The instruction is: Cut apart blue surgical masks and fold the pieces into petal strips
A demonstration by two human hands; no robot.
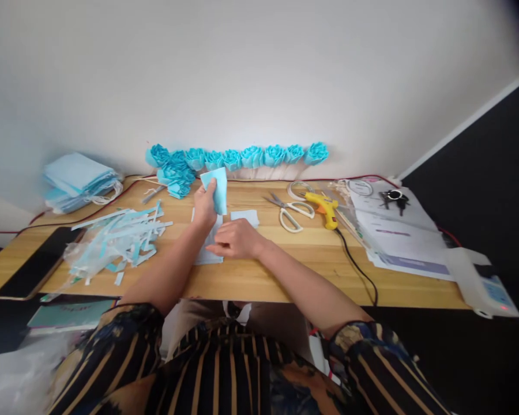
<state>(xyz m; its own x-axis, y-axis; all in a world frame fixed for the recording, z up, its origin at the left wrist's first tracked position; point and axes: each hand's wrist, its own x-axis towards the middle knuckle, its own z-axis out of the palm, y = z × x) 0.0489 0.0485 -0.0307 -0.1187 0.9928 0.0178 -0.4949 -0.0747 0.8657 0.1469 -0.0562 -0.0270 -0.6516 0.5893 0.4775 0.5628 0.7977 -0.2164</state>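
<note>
Pinched in L hand (205, 204): blue sheet (220, 193); R hand (237, 237) grip unclear; strips (123, 231) in/on clear plastic (81, 257), can't tell.

One surface (251, 282) carried one phone (37, 262), one pair of scissors (286, 204), one yellow glue gun (324, 207), one bunch of keys (400, 202) and one white device (467, 271). Three separate light-blue pieces (220, 190) showed near the middle. At least nine blue flowers (274, 155) could be counted, some overlapping. One stack of masks (78, 173) hid its number, and the cut strips (125, 230) were too tangled to count.
</note>
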